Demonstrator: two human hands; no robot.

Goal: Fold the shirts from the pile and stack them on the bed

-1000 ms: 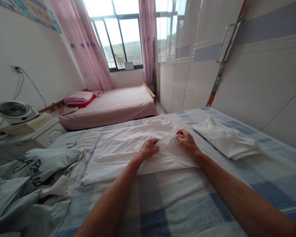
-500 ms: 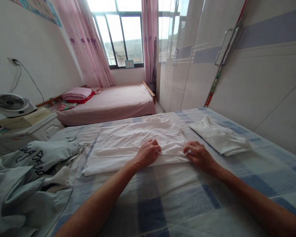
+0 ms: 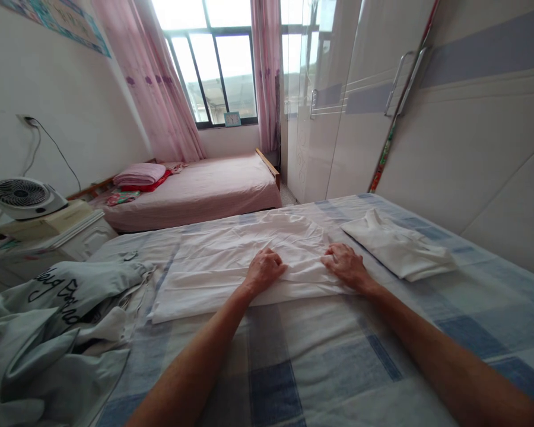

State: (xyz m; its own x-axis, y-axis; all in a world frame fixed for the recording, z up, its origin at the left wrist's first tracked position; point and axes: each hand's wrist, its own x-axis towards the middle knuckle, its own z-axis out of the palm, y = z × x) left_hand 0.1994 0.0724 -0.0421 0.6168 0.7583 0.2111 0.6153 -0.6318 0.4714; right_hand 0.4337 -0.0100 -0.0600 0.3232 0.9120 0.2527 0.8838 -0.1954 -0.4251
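A white shirt (image 3: 222,252) lies flat on the bed, wrinkled, with a folded strip along its near side. My left hand (image 3: 266,268) rests on the middle of that strip, fingers curled down into the cloth. To its right, my right hand (image 3: 345,265) grips the same strip near the shirt's right end, its fingers bent and closed on the fabric. The fingertips of both hands are partly hidden. Beyond my right hand lies a second white garment (image 3: 398,246), folded into a compact shape.
Blue-and-white checked bedding (image 3: 338,362) covers the bed. A heap of pale green clothes (image 3: 40,350) with dark lettering lies at the left. Farther back are a pink bed (image 3: 213,184), a fan (image 3: 24,196) on a cabinet and a white wardrobe (image 3: 365,142) along the right.
Both hands have shifted slightly away from me over the shirt, and my right hand has moved a little left. The folded strip has moved slightly with them. The view has tilted a little.
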